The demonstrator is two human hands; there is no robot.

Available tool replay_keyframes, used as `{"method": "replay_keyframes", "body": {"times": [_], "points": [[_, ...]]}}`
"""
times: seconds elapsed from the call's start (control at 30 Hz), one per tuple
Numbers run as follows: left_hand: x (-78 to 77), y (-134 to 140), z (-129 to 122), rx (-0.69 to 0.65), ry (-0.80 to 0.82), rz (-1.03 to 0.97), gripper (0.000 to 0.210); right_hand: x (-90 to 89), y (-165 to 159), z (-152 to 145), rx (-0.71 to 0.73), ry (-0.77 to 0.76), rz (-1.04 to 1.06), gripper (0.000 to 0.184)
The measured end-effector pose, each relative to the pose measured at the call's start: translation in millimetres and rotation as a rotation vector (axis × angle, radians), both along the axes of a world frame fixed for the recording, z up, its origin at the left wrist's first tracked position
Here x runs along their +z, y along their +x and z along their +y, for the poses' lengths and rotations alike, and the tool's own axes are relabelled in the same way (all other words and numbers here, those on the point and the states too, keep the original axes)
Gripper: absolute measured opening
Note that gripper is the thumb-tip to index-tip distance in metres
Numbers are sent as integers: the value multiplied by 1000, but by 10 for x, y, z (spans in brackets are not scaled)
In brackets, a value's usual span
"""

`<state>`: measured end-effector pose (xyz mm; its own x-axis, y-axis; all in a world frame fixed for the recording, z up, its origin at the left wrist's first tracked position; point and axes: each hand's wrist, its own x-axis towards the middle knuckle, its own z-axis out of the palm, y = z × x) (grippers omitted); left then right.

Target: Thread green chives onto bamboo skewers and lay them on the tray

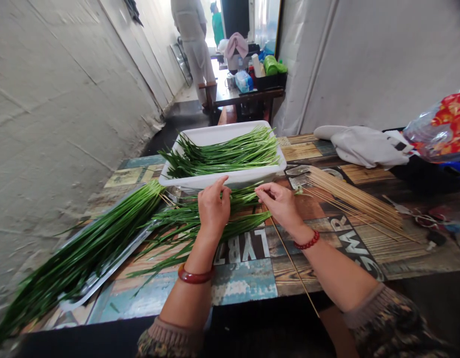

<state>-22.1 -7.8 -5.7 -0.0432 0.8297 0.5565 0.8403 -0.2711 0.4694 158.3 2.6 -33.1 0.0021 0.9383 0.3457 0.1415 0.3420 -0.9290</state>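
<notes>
My left hand (214, 205) is over loose green chives (185, 226) on the table, index finger stretched out and thumb apart from it, nothing visible held. My right hand (278, 201) is closed in a pinch at the pale stem ends; what lies between its fingertips is too small to make out. A thin bamboo skewer (291, 258) runs from just under those fingertips, by the stem ends, down past the table's near edge. Behind the hands, a white plastic tub (222, 178) holds more chives (230, 151), laid crosswise.
At left, a long chive bundle (92, 253) lies on a clear tray (114, 276) and overhangs the table. Right of my hands lie many bamboo skewers (352, 199). A grey-white cloth (364, 144) and a red-printed plastic bag (442, 127) are farther right. A person (192, 44) stands beyond the table.
</notes>
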Motion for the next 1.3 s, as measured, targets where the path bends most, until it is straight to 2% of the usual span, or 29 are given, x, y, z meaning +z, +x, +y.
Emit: {"method": "replay_keyframes", "body": {"times": [0.13,0.27,0.37,0.5,0.63,0.73,0.83,1.0,1.07,1.13,1.23,1.3], "points": [[55,25,-42,92,52,186,41,17,-6,-11,-14,13,-19,19],[93,52,-76,28,119,245,48,34,-18,-21,-13,4,-1,20],[88,56,-82,29,127,244,38,43,-24,-26,-6,3,9,20],[91,78,-97,61,111,242,42,56,-22,-35,-11,9,-2,19],[97,131,-117,28,88,208,12,64,-11,-41,-4,12,-24,18],[79,172,-105,-52,74,123,13,70,-10,-45,2,19,-31,18],[48,194,-78,-139,79,63,29,76,-17,-48,-2,19,-30,18],[21,161,-64,71,99,80,16,57,-19,-42,1,29,-35,18],[22,141,-68,85,80,118,15,46,-17,-38,2,35,-38,18],[25,133,-70,35,63,167,1,41,-14,-36,1,34,-37,18],[24,137,-63,-65,68,165,27,53,-10,-41,8,26,-35,18],[24,143,-59,-83,91,88,25,65,-9,-47,11,25,-40,18]]}}
